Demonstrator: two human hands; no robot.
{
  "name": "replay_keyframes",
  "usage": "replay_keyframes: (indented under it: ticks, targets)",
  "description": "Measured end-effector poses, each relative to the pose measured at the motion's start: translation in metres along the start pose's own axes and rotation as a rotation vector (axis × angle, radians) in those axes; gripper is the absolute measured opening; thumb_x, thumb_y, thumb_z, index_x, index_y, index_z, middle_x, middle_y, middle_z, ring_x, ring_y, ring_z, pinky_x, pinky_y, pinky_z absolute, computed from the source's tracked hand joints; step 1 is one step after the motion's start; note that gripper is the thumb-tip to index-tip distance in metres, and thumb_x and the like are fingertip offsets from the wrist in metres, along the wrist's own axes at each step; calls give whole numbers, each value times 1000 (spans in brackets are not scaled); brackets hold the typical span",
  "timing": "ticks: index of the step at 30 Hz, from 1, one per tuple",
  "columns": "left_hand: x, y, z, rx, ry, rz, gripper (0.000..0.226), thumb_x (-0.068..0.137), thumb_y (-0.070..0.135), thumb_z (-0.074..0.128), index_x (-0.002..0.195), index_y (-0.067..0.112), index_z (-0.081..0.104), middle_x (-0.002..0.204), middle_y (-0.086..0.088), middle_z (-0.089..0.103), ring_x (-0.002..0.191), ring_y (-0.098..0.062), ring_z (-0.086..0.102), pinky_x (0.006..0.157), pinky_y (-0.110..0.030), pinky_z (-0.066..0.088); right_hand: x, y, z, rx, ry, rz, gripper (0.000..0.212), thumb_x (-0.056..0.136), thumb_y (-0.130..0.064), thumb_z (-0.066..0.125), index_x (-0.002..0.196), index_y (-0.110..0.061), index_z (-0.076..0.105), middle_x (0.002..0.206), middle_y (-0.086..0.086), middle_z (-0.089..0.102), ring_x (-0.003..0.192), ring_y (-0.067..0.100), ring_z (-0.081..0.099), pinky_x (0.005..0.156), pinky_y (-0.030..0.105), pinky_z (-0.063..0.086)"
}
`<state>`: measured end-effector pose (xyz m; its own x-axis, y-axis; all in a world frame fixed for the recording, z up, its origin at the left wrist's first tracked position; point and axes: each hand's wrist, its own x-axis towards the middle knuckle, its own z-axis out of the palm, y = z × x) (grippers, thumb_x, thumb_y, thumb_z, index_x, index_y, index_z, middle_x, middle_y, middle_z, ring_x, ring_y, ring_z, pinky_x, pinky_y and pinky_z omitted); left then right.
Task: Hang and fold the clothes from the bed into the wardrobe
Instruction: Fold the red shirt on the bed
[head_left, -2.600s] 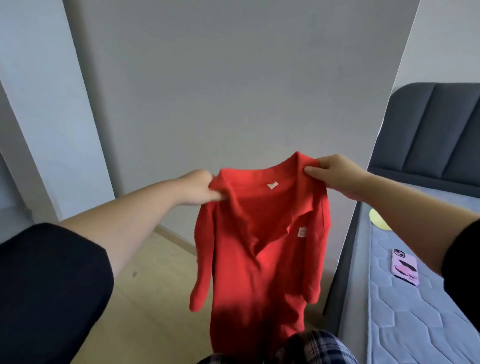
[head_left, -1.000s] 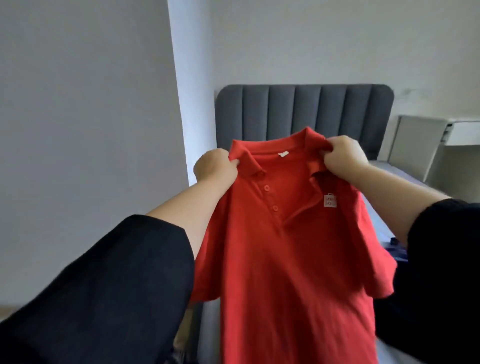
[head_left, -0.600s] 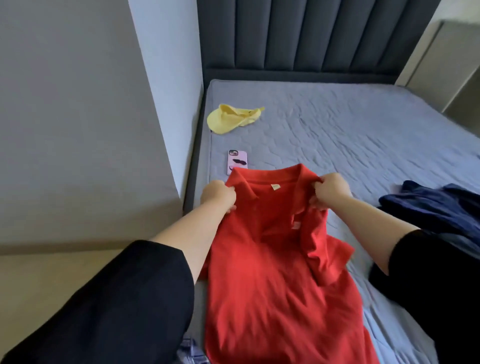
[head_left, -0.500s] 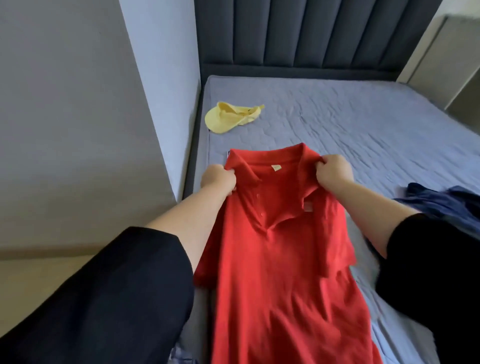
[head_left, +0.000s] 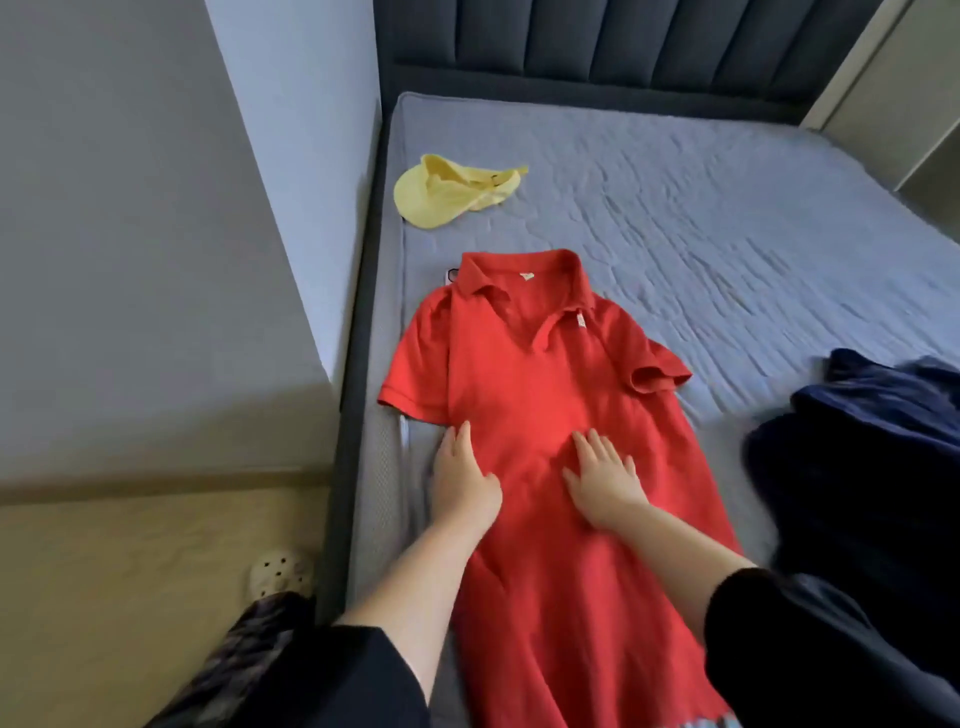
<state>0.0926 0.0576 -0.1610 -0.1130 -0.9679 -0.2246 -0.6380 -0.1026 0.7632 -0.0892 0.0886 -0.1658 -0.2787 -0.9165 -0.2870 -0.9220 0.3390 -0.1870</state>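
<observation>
Polo shirt (head_left: 550, 415), red knit — collar up, flat on quilted grey mattress (head_left: 727, 223). Left hand (head_left: 464, 480) and right hand (head_left: 605, 475) press it, fingers straight. Crumpled yellow cap (head_left: 452, 191) beyond.

Hem of red shirt (head_left: 545, 415) running off bottom edge. Small pale object (head_left: 451, 275) peeking from under shirt collar, mostly lying hidden beneath it; identity not showing. Print on chest label (head_left: 581, 321) staying too small for reading. Dark blue garment (head_left: 872, 415) running past right edge, near part blurring. Heel of pale shoe (head_left: 280, 574) on floor hiding behind checked trouser leg (head_left: 244, 654), itself blurring. Top of headboard (head_left: 623, 47) getting cut by upper edge.
</observation>
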Motion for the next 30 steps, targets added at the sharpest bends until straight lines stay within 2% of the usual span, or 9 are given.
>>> replay_keyframes:
  ticks: [4,9,11,14,16,20,25,28,30]
  targets:
    - [-34,-32,12,60,54,32,60,92,19,54,146,8,31,149,-10,37,138,-24,31,111,-30,21,-71,25,70,99,175,-9,57,100,-30,34,153,-20,15,161,0,6,148,14,1,120,38,5]
    - [-16,-15,-16,-609,-181,-339,36,101,20,41,133,4,49,133,-17,55,120,-29,53,104,-39,41,-87,29,73,167,132,-5,58,99,-28,38,152,-21,17,161,-1,8,148,14,3,119,37,6]
    - [-30,-22,-19,-872,-344,-547,34,104,24,36,116,3,60,114,-17,66,101,-27,64,89,-39,51,-79,22,64,220,33,47,59,99,-33,38,152,-21,16,161,1,7,148,16,3,119,42,6]
    - [-45,-31,-19,-1008,-480,-712,47,102,21,33,74,5,67,66,-14,69,57,-23,68,53,-31,57,-60,12,47,251,-132,120,64,98,-48,37,153,-22,14,161,5,5,148,20,3,116,50,6]
    - [-51,-34,-16,-950,-540,-714,51,99,18,33,62,5,66,58,-13,66,49,-23,66,47,-30,56,-51,10,40,256,-188,131,67,96,-52,38,153,-24,14,161,6,5,148,21,3,117,51,7]
    - [-62,-24,-19,-792,-704,-625,39,97,19,42,67,11,66,63,-6,63,59,-20,59,65,-32,49,-51,19,40,282,-223,106,68,96,-49,43,153,-23,14,161,9,5,148,23,2,119,47,9]
    - [-57,-5,-48,-996,-508,-527,34,90,7,52,62,13,70,54,1,62,42,-9,56,42,-16,46,-50,21,39,394,-222,120,65,96,-46,46,152,-25,19,161,7,6,148,20,1,120,43,5]
    - [-56,-12,-61,-456,-303,-516,16,82,1,55,70,10,59,46,0,52,38,-11,49,37,-15,37,-55,25,36,453,-204,93,64,96,-40,50,151,-22,22,160,7,9,148,18,5,119,31,5]
    - [-59,-22,-63,39,-51,-394,11,81,1,52,82,7,61,62,-5,59,56,-21,59,47,-21,38,-62,26,34,416,-171,54,66,96,-36,52,152,-18,21,160,9,9,148,20,7,119,34,7]
